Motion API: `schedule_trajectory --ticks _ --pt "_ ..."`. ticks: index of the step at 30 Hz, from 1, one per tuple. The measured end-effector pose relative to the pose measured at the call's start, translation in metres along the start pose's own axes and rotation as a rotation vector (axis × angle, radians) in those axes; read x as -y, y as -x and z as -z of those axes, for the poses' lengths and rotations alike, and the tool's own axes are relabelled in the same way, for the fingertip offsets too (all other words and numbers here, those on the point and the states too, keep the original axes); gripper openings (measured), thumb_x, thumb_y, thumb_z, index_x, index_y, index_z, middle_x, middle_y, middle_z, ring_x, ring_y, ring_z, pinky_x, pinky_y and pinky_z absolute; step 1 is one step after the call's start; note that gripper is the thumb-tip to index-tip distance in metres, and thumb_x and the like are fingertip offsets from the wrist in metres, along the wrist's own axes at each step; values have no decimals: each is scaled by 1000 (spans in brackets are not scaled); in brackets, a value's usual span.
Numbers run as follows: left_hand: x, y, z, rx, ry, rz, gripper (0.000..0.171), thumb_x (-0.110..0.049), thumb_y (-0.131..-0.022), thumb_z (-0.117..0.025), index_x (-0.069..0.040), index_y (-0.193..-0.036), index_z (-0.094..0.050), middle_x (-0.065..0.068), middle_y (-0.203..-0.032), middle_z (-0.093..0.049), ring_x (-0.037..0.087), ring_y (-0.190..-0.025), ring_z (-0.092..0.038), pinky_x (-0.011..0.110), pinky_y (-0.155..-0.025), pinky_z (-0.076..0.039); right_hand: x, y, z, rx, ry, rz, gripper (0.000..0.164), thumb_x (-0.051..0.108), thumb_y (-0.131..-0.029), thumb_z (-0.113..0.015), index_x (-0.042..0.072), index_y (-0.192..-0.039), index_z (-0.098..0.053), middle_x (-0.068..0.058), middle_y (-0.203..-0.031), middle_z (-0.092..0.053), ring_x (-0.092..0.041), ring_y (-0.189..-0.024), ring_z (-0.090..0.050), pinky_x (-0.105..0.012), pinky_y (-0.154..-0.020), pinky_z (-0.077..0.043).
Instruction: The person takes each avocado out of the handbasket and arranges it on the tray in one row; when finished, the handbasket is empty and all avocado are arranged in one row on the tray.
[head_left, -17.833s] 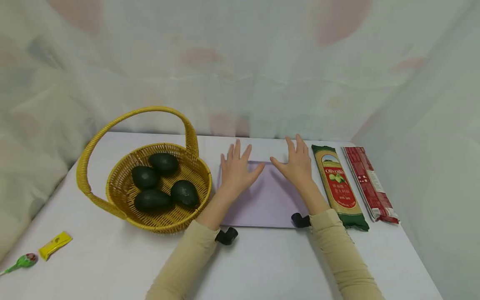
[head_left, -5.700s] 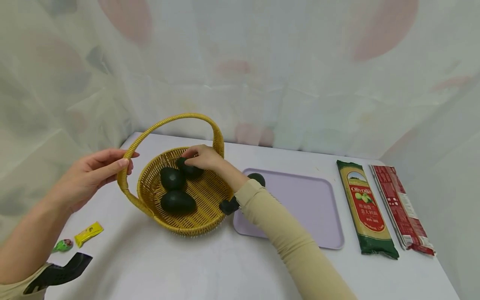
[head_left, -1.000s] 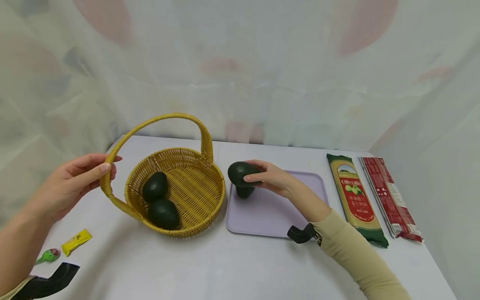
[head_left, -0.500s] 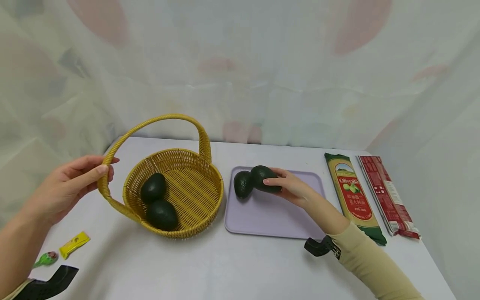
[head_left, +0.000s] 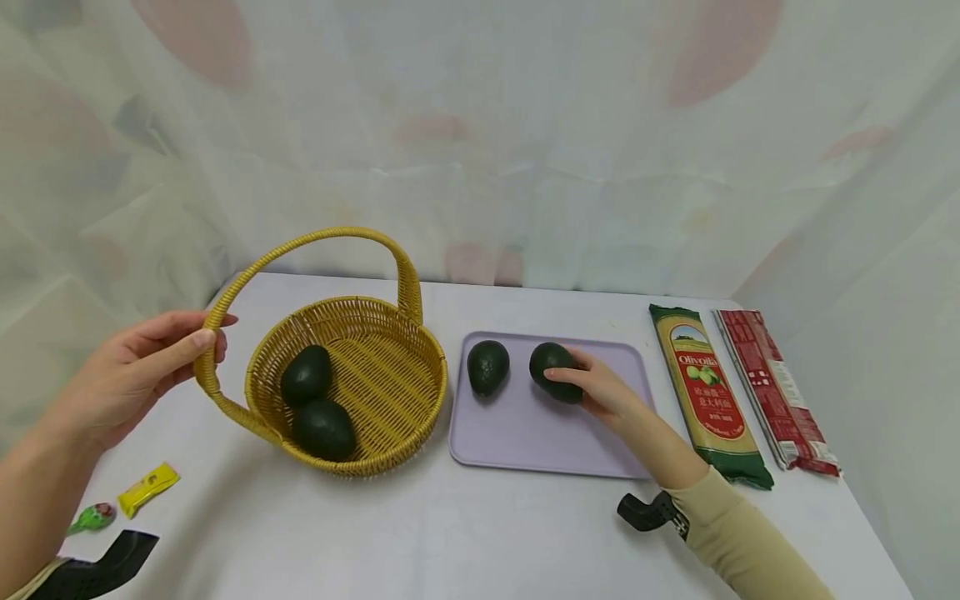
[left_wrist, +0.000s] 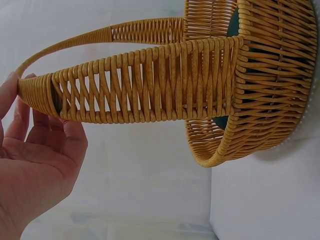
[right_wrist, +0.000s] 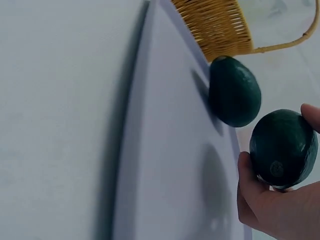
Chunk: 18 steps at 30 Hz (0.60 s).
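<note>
My left hand (head_left: 153, 367) grips the arched handle (left_wrist: 145, 82) of a yellow wicker basket (head_left: 390, 392) on its left side. Two dark green avocados (head_left: 324, 429) lie against each other in the left half of the basket. Over the lilac tray (head_left: 517, 442), my right hand (head_left: 603, 392) holds an avocado (head_left: 553, 372) between thumb and fingers. In the right wrist view a shadow lies on the tray below this held avocado (right_wrist: 282, 147). Another avocado (head_left: 487, 367) rests at the tray's left end, apart from the held one.
To the right of the tray lie a green and gold pasta packet (head_left: 708, 392) and a red packet (head_left: 776, 392). A yellow wrapped candy (head_left: 148, 489) and a green lollipop (head_left: 93, 517) lie at the front left. A pale curtain (head_left: 480, 150) hangs behind the table.
My right hand has carried its avocado rightward and slightly lower over the tray, leaving a gap to the avocado lying there. My left hand has kept its grip on the handle.
</note>
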<state>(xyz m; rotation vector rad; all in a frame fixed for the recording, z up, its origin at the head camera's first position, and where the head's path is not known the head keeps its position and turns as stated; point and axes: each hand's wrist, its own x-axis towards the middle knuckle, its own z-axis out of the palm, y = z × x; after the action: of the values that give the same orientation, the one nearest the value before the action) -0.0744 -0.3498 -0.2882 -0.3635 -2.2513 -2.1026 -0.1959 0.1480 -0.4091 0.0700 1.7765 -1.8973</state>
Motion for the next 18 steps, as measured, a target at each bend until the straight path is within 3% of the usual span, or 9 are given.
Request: schedule_trajectory --ticks 6,14,18 --pt "-1 0 0 10 3 -9 27 10 -99 -42 2 -113 -64 6 -100 -66 15 -91 -60 18 -79 -51 -7 -3 -2 -71 88 23 71 13 -85 -71 2 -146 -36 -19 -142 -40 -30 -125 -44 -36 -99 -41" --pt "-1 -1 -1 38 17 -32 28 11 -99 -40 3 -113 -63 6 -100 -66 15 -92 -59 19 -80 -51 -11 -10 -8 -154 255 49 73 21 -82 -77 4 -143 -41 -17 -132 -49 -26 -114 -50 -31 -87 -43" --pt "-1 -1 0 37 8 -23 28 11 -99 -41 3 -114 -63 6 -101 -66 15 -92 -59 18 -80 -51 -11 -11 -10 -163 313 62 74 24 -83 -76 2 -144 -39 -19 -134 -50 -28 -117 -50 -36 -92 -42"
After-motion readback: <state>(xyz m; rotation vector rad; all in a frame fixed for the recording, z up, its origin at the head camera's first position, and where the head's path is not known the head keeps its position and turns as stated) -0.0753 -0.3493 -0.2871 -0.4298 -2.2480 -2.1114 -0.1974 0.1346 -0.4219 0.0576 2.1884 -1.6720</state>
